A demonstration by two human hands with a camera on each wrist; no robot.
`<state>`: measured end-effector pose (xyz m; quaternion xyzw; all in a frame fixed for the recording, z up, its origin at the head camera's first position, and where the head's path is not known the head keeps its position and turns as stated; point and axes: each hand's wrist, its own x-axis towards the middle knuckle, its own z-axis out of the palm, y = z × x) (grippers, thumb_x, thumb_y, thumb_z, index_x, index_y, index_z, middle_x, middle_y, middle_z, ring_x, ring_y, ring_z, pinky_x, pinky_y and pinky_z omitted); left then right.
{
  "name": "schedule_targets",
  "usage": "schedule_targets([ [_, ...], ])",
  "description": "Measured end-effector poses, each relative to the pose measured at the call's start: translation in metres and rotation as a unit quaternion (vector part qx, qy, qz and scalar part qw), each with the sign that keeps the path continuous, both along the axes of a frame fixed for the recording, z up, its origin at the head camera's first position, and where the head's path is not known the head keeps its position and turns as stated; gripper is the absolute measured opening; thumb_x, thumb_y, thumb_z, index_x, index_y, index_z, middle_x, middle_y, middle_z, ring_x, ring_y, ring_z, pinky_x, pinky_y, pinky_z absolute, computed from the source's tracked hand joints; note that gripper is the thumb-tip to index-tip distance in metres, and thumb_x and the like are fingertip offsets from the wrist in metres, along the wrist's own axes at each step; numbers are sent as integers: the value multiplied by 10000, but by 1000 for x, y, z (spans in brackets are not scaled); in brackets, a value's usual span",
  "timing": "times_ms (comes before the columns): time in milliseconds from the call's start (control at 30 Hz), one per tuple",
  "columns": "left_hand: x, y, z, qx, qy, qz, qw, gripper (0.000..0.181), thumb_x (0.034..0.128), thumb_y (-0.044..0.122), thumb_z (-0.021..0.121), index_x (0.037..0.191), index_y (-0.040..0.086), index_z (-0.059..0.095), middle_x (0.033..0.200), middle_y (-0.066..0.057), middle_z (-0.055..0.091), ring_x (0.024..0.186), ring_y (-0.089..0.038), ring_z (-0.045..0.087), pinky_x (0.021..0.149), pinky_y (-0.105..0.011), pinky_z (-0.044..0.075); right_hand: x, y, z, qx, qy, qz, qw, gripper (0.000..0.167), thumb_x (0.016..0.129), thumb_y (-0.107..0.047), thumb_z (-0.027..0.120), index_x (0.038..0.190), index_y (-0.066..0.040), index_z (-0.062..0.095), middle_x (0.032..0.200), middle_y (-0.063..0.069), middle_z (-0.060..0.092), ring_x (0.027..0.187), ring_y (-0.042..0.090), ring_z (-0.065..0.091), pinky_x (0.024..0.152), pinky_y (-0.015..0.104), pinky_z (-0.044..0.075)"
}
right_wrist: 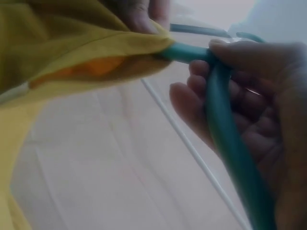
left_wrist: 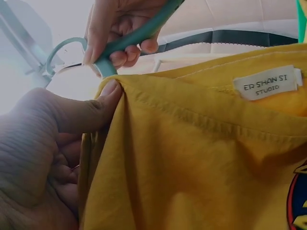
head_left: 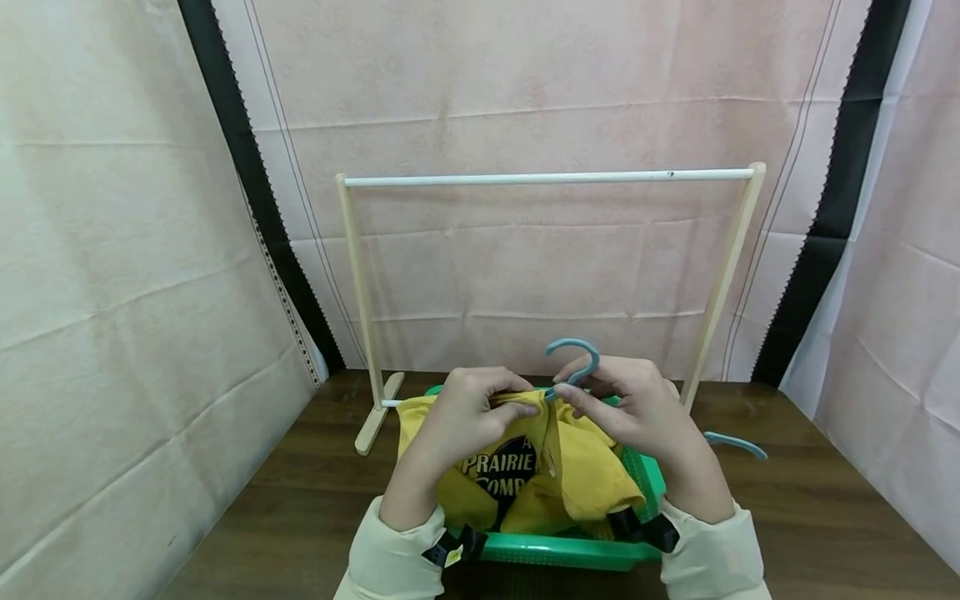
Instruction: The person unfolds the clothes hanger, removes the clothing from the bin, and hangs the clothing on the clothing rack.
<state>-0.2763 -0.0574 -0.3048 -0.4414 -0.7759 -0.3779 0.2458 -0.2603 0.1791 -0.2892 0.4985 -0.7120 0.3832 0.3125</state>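
With my left hand (head_left: 480,408) I am pinching the neckline of a yellow shirt (head_left: 592,475), thumb on the near side of the cloth, fingers behind. My right hand (head_left: 633,404) is holding a blue hanger (head_left: 596,362), gripping it just below the hook between thumb and fingers. The hook is pointing up, curling toward my left hand, and one arm of the blue hanger is entering the neckline right beside my left thumb; its thicker arm is running back past my right palm.

The yellow shirt is hanging from my fingers, its lower folds lying in a green basket (head_left: 562,550). A dark oval print (head_left: 506,471) reading PRAIRIE is facing me, and a white label (left_wrist: 266,86) reading ER SHAN SI STUDIO is showing inside the collar. Another curved blue piece (head_left: 738,443) is sticking out beyond my right wrist; I cannot tell whether it is belonging to the blue hanger.

Behind the green basket a rack (head_left: 547,178) is standing on the brown bench (head_left: 825,508), its pale posts carrying a white bar across the top. A creased pale cloth (head_left: 525,267) is hanging behind it. My sleeves (head_left: 397,554) are gathering at the wrists, with black straps (head_left: 472,542) showing beside them.
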Motion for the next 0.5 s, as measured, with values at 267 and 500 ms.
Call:
schedule_targets([
  [267,8,-3,7,171,69,3,9998,89,867,113,806,949,139,785,908,86,739,750,8,650,643,-209,535,-4,-21,-1,-35,469,219,9987,92,972,-114,684,1057,-79,694,915,23,715,704,105,681,610,223,571],
  [500,6,-5,5,-148,134,398,9990,67,881,248,802,943,224,792,892,174,719,675,40,593,607,-204,502,-3,-14,-2,69,164,-293,9994,182,920,-28,725,1066,-134,704,951,-36,718,780,90,703,679,240,580],
])
